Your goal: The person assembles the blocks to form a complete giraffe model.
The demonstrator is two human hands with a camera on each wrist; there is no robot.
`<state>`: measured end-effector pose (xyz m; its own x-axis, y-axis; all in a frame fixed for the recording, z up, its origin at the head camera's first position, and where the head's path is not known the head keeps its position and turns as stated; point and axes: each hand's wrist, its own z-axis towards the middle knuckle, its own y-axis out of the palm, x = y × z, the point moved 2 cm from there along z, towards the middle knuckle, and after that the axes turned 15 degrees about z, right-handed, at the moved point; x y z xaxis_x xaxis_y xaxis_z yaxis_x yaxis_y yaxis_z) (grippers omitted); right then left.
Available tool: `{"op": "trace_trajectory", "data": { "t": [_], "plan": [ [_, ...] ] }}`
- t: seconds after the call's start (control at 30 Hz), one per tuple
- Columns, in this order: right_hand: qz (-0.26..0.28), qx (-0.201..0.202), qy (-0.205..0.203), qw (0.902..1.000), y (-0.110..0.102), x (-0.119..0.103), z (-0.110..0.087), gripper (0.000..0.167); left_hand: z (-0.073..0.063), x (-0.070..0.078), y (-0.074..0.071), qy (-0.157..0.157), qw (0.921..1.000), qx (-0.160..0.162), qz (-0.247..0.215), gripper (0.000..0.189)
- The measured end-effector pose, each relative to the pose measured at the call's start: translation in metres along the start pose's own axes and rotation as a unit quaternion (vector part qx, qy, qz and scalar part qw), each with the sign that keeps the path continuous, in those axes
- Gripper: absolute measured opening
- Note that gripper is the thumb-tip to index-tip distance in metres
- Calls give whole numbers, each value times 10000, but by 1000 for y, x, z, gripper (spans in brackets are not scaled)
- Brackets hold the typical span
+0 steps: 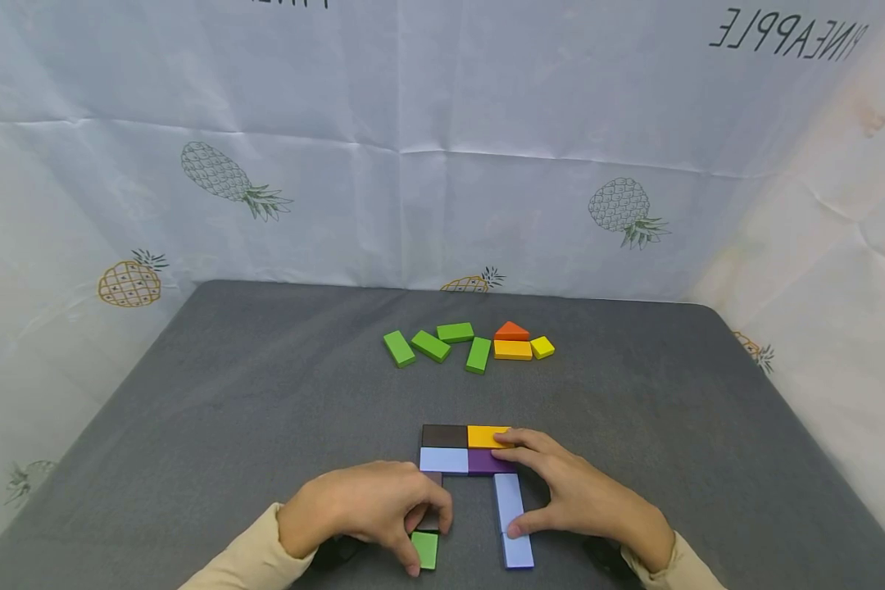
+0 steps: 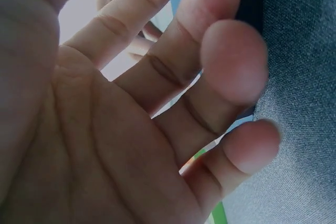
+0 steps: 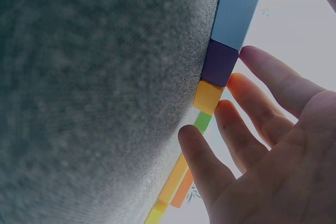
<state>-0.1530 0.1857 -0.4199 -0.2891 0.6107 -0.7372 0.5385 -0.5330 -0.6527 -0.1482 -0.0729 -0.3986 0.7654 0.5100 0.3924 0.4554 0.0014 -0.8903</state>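
In the head view my left hand [image 1: 372,501] curves over the left column, with its thumb and index finger about a green block [image 1: 426,550]. Behind that block a dark brown block [image 1: 433,478] is mostly covered by the hand. Fingertips of my right hand [image 1: 578,494] rest on a yellow block [image 1: 484,435] and a purple block [image 1: 481,461]. Its thumb touches the light blue blocks [image 1: 510,501] standing in line as the right column. A black block [image 1: 445,436] and another light blue block [image 1: 444,460] complete the two top rows.
Farther back on the grey table [image 1: 280,393] lie several green blocks [image 1: 431,346], an orange-red triangle [image 1: 512,331], an orange-yellow block [image 1: 512,351] and a small yellow block [image 1: 542,347]. A pineapple-print cloth [image 1: 383,205] hangs behind the table.
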Motion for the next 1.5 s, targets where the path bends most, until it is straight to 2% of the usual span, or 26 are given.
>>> {"op": "trace_trajectory", "data": {
  "t": [0.2, 0.43, 1.13, 1.33, 1.5],
  "plan": [
    [70, -50, 90, 9999, 0, 0, 1, 90, 1, -1, 1, 85, 9999, -133, -36, 28],
    [162, -92, 158, 9997, 0, 0, 1, 90, 3, -1, 4, 221, 9997, -68, 114, 24],
    [84, -65, 103, 9999, 0, 0, 1, 89, 4, -2, 4, 203, 9996, -155, -94, 25],
    [48, -72, 93, 9999, 0, 0, 1, 90, 2, -6, 4, 195, 9987, -189, -427, 17],
    [39, -66, 62, 10000, 0, 0, 1, 90, 2, -9, 4, 281, 9963, -242, -771, 18]
  ]
}}
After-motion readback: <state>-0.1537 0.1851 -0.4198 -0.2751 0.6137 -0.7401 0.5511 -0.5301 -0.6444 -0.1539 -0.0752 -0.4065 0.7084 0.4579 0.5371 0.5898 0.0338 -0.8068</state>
